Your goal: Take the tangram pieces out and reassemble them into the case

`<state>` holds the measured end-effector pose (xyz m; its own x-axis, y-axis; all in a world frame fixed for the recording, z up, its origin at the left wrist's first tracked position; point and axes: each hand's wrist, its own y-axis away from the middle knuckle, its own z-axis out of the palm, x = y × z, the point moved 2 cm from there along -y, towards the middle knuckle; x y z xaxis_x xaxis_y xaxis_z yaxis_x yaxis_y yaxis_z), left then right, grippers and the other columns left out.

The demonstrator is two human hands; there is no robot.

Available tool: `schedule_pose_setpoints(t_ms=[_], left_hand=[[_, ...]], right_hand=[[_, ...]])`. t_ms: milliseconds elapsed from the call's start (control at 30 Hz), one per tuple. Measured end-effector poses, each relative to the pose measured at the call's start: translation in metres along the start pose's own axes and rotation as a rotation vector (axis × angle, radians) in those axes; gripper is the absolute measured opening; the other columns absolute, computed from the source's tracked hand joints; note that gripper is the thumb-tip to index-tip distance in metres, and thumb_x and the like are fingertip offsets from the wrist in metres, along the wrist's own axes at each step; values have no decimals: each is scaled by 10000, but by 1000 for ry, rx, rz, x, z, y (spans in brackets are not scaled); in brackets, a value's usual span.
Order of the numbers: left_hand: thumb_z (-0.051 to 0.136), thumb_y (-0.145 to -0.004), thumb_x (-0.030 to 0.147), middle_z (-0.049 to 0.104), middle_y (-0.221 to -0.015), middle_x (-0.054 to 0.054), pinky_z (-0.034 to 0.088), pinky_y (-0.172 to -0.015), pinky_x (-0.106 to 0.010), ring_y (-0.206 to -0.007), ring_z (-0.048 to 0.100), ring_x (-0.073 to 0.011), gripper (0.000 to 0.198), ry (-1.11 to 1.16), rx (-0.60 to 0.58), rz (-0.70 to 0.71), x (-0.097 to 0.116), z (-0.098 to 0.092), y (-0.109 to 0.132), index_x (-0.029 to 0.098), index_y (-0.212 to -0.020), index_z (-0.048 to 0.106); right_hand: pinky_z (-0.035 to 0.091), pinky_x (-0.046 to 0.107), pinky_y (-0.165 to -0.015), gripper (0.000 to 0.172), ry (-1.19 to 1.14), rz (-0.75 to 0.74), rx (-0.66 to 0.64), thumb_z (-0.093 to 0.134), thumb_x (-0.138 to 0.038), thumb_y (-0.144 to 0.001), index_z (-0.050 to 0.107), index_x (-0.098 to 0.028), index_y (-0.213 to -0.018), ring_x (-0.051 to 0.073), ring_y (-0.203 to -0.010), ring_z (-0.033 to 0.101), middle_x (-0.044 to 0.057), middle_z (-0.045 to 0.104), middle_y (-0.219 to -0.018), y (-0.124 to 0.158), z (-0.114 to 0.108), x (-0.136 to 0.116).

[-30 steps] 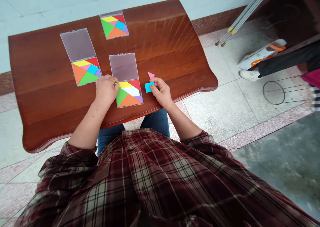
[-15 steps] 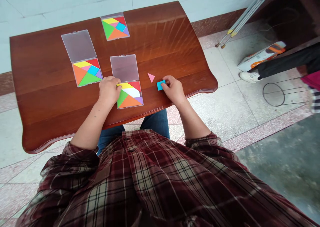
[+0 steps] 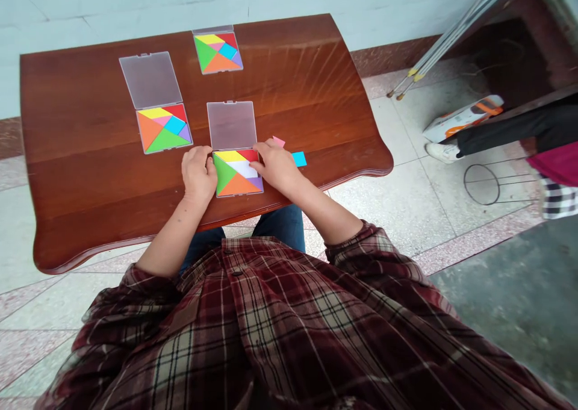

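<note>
**Right hand's over the front tangram tray now, blue square's back on the table**

Watching this one remotely. The front tangram tray [image 3: 237,184] sits near the close edge of the wooden tabletop [image 3: 293,85], with its frosted plastic lid [image 3: 231,126] open just behind it. A white patch [image 3: 244,169] shows in the middle of the tray. The right hand [image 3: 275,168] lies over the tray's right corner, fingers loosely stretched out, with nothing visibly in its grip. The left hand [image 3: 198,172] is curled against the tray's left side, but I can't tell if it's actually gripping it.

The pink triangle [image 3: 279,141] is partly hidden behind the right hand, and the blue square [image 3: 298,159] lies just right of that hand. A second before, the right hand was pinching that square well to the right of the tray. Now it's let go.

Two more filled tangram trays [image 3: 164,128] [image 3: 217,53] sit toward the far edge. Down on the floor at right are a co-worker's dark trouser leg [image 3: 510,130] and white sneaker [image 3: 442,152], plus a printed box [image 3: 463,118].
</note>
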<state>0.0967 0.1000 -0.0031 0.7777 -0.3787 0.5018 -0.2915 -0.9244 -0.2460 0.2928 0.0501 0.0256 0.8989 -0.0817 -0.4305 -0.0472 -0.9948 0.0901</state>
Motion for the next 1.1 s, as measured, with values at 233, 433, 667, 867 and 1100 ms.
schedule_pose_setpoints(t_ms=[233,433,667,867,1100], left_hand=[[432,-807,139,638,-1184,-89,424,-945,-454,-1083,526,-286,381,-19,-55,4,4,6,4,234,-1121,626],[426,-794,133,629,-1153,-110,410,-915,-483,-1049,522,-308,407,-25,-70,4,9,10,4,230,-1132,631],[426,-859,228,611,-1169,-129,391,-947,-491,-1087,507,-326,354,-14,-79,12,16,5,6,206,-1148,629],[429,-886,294,600,-1166,-169,373,-960,-522,-1125,486,-364,367,-52,-86,37,18,7,6,160,-1165,628],[423,-882,285,607,-1136,-172,379,-938,-528,-1103,492,-370,350,-68,-76,60,17,10,5,161,-1129,638]], right_hand=[[493,394,-852,266,225,65,-106,585,-179,-886,630,-90,-1132,281,-1027,605,195,592,-1172,-11,-1,-16],[489,394,-865,342,320,112,-88,434,-78,-899,596,-50,-1200,283,-1037,623,222,606,-1169,-10,4,-20],[503,393,-866,363,281,140,-83,448,-167,-908,579,-55,-1227,281,-1057,617,215,622,-1192,-9,1,-16],[510,371,-840,351,408,59,-77,397,-85,-892,603,-33,-1172,274,-1014,646,235,661,-1123,-14,6,-15],[522,364,-775,350,436,72,1,295,-86,-935,570,-37,-1147,280,-943,678,265,675,-1047,-13,16,-19]])
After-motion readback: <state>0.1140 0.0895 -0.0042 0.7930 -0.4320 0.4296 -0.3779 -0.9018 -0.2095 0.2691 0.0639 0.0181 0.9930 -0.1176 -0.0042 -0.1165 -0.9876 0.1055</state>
